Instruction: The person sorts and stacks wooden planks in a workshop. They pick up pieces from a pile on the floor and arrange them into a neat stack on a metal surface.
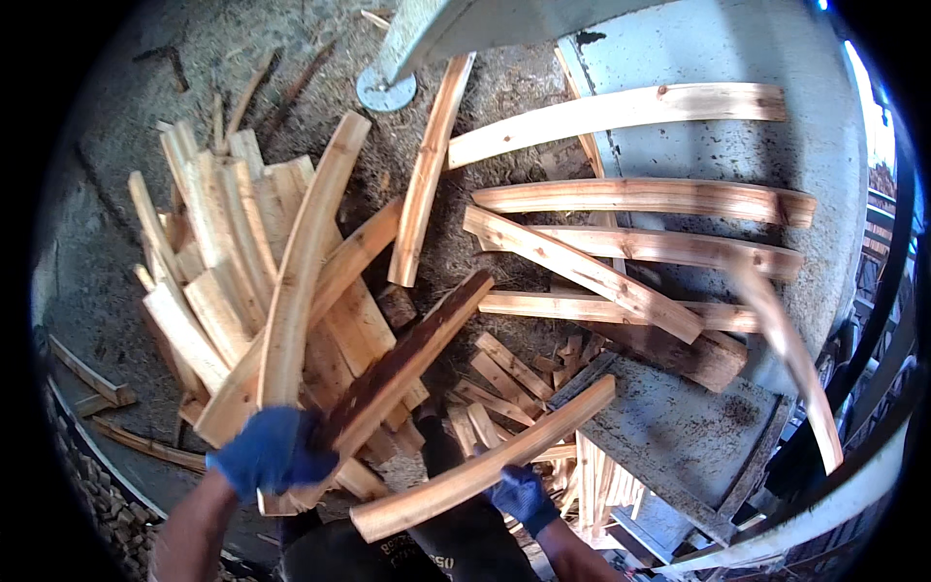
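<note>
My left hand [272, 451], in a blue glove, is closed around the lower end of a wooden slab [412, 364] with a dark bark face. A long pale plank [296, 281] passes under that hand, on a heap of boards. In front of my legs, my right hand [522, 497], also gloved in blue, grips a shorter pale plank [485, 464] from below near its middle. Its fingers are partly hidden by the wood. The plank lies aslant, its right end higher in view.
A heap of loose boards [218, 262] leans at the left. Several planks [659, 197] lie across a grey metal table [698, 145] at the right, one blurred plank [790, 359] by its edge. Short offcuts [509, 373] lie below. A metal leg with a round foot [386, 89] stands on the ground.
</note>
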A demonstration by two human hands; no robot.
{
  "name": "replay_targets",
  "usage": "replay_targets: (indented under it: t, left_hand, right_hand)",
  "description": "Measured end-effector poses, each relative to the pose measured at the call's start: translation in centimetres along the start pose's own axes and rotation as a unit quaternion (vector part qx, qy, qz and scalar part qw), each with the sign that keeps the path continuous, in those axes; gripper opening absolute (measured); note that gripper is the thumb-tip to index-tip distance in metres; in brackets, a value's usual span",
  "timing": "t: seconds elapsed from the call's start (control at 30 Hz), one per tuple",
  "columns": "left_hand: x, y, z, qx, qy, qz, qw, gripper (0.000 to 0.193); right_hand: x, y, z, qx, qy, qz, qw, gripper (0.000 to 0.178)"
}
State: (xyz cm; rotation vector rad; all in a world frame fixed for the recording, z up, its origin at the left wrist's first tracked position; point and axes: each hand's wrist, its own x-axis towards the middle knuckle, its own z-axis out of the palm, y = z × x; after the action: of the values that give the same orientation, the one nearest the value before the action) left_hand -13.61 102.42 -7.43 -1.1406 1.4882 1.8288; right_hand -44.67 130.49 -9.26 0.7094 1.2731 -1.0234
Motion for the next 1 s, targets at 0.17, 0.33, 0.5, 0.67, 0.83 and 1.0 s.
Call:
replay_targets:
  t: [0.17, 0.33, 0.5, 0.67, 0.83, 1.0]
  left_hand:
    - [-11.4, -4.9, 7.7, -0.283, 0.004, -0.026, 0.959, 0.05]
    - [-17.3, -4.1, 10.9, -0.26, 0.012, -0.059, 0.964, 0.048]
    - [-15.8, -9.0, 17.0, -0.407, 0.21, 0.067, 0.886, 0.046]
    - [-15.3, -10.2, 20.6, -0.565, 0.278, 0.079, 0.773, 0.037]
    - [-17.0, -10.7, 21.5, -0.583, 0.377, -0.01, 0.72, 0.032]
    - [-19.5, -12.7, 21.4, -0.565, 0.46, -0.02, 0.684, 0.033]
  right_hand:
    - [-2.7, 6.0, 4.7, -0.079, -0.111, 0.041, 0.99, 0.05]
    - [-2.4, 9.5, 13.6, -0.078, -0.089, 0.046, 0.992, 0.046]
    - [-1.8, 12.1, 20.6, -0.155, -0.132, 0.012, 0.979, 0.054]
    - [0.3, 13.9, 20.7, -0.205, -0.125, -0.026, 0.97, 0.041]
    - [1.4, 13.7, 19.9, -0.254, -0.144, -0.091, 0.952, 0.041]
    - [0.2, 12.3, 23.2, -0.43, -0.176, -0.139, 0.874, 0.032]
